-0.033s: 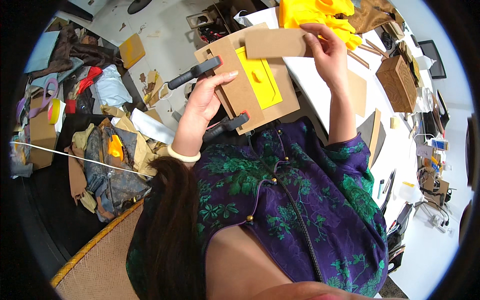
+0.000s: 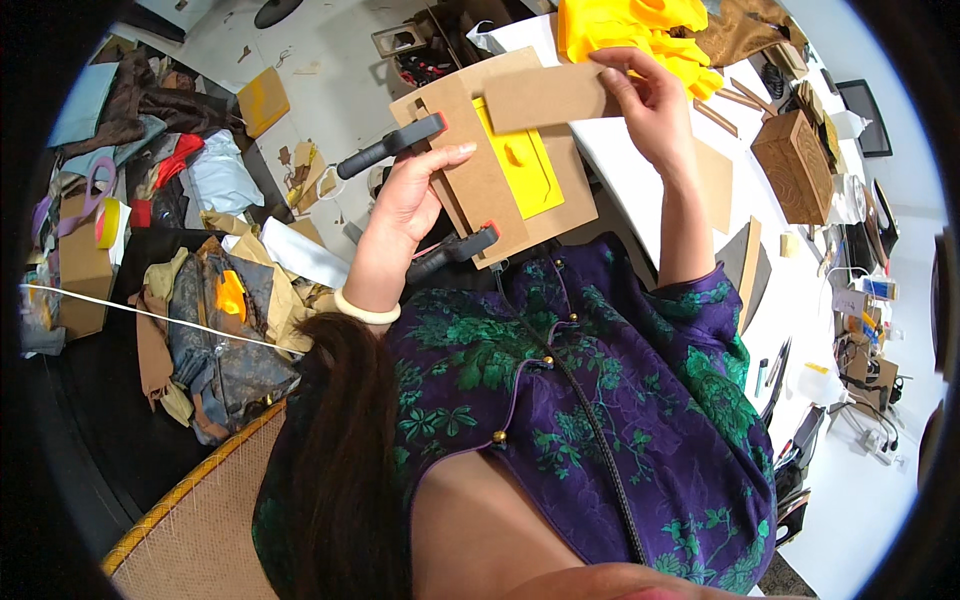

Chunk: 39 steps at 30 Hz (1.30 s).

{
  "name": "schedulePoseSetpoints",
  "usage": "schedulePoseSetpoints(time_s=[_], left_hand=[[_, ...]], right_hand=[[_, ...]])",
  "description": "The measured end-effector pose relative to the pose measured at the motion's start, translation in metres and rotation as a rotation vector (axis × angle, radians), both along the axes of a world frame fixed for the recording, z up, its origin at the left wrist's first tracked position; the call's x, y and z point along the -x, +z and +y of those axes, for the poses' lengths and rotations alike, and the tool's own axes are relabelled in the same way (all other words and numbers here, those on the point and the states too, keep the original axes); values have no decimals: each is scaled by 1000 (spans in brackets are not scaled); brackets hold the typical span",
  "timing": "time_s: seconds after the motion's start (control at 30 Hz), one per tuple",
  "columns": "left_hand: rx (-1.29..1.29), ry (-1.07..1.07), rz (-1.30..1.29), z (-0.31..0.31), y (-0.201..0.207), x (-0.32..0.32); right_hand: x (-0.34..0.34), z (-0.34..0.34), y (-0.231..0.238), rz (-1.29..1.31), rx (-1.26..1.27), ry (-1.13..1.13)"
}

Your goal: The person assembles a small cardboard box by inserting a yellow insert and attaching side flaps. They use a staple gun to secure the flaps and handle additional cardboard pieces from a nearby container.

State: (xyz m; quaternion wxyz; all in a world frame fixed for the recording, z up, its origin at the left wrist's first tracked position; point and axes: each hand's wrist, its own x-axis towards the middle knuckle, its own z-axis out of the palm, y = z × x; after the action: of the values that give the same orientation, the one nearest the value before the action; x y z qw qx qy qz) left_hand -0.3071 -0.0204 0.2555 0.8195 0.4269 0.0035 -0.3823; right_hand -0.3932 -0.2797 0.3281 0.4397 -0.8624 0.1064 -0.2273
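My left hand (image 2: 408, 197) grips the edge of a brown fibreboard stack, thumb on top and fingers hidden underneath. A long board strip (image 2: 487, 185) lies over the larger backing board (image 2: 578, 190). An upper black clamp (image 2: 388, 146) and a lower black clamp (image 2: 455, 252), both with red pads, sit at the strip's two ends. Beside the strip shows a flat yellow piece (image 2: 537, 180) with a small raised lump. My right hand (image 2: 658, 115) pinches the right end of a loose rectangular fibreboard piece (image 2: 550, 97), tilted across the yellow piece's upper end.
Yellow cloth (image 2: 640, 35) lies heaped at the far end of the white table (image 2: 630, 165). A wooden block (image 2: 793, 165) and thin wooden sticks (image 2: 715, 118) are on the right. Fabric scraps (image 2: 200, 320) and purple-handled scissors (image 2: 98, 180) lie at left.
The loose fibreboard piece has tilted, its left end dropping slightly lower and to the left over the yellow piece. My right hand has shifted a little left; my left hand stays put.
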Motion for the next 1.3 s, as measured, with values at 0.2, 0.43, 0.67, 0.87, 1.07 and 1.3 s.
schedulePoseSetpoints(time_s=[0.2, 0.43, 0.67, 0.87, 1.07, 1.3], left_hand=[[-61, 21, 8, -8, -3, 1], [-124, 103, -45, -16, -7, 9], [-132, 168, -28, -15, -37, 7], [-152, 153, -38, -23, -31, 13], [-173, 107, -29, -30, -41, 9], [-108, 128, -13, -27, -62, -2]], right_hand=[[-11, 7, -18, -46, 104, 13], [-3, 9, -27, 45, 75, 101], [-2, 20, -42, -134, 153, 67], [7, 18, -47, -159, 82, 5], [10, 16, -53, -184, 108, -34], [7, 15, -65, -107, -230, -185]])
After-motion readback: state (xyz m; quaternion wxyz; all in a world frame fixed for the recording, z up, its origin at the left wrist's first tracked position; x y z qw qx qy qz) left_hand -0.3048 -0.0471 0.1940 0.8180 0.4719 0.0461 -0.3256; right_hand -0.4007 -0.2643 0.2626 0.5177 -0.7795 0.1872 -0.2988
